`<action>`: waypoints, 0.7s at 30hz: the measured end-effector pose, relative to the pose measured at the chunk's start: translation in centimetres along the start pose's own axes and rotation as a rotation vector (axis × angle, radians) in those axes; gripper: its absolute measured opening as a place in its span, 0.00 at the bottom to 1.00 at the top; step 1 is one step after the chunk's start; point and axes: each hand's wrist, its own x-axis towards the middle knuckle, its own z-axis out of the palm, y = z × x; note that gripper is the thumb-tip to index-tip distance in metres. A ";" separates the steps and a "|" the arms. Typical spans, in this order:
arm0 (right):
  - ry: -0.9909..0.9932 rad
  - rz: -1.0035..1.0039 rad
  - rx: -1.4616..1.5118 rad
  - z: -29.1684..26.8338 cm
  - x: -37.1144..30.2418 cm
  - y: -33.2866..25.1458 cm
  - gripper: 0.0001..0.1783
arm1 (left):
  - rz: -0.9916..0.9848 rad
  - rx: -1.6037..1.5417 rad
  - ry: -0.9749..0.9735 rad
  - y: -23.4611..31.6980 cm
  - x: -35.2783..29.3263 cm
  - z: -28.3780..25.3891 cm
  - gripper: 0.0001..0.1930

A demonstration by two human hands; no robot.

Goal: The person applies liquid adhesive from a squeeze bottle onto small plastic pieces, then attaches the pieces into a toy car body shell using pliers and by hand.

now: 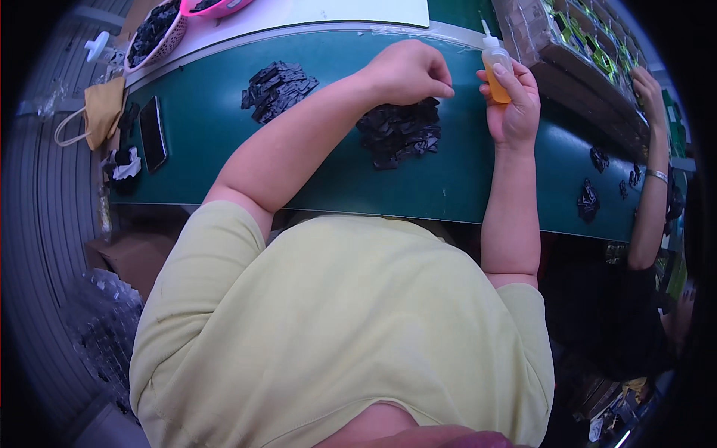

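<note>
The right hand [515, 104] is grasping a small orange bottle [497, 75] upright near the far edge of the green desk [463, 179]. The left hand [407, 72] is pinching something too small to tell above a black parts pile [399, 134]; probably the gluing step, needing the nozzle brought to the pinched piece.

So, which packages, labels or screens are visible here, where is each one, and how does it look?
Squeeze bottle: in the right hand, small, clear with orange liquid, white nozzle.
Phone: left on the green table, flat, dark screen.
Trays: top right, brown, with green-and-dark parts.
Cardboard box: under the table, left, brown.
</note>
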 end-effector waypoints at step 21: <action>-0.170 0.435 0.466 3.5 1.8 1.6 0.16 | -0.215 -1.193 0.216 -5.5 -5.8 -0.7 0.15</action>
